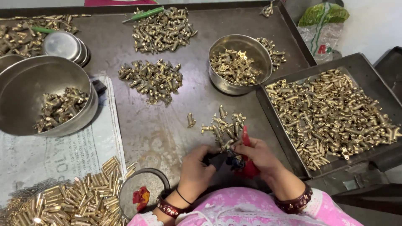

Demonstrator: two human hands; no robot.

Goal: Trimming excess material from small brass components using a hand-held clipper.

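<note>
My left hand and my right hand meet near the table's front edge. The right hand grips a red-handled tool whose handle points up and away. The left hand pinches a small dark part against the tool's tip. Just beyond my fingers lies a small cluster of brass fittings, and one brass fitting stands apart to its left.
A dark metal tray at the right holds many brass fittings. Steel bowls contain more. Loose piles lie on the table. Brass tubes sit front left beside a small dish.
</note>
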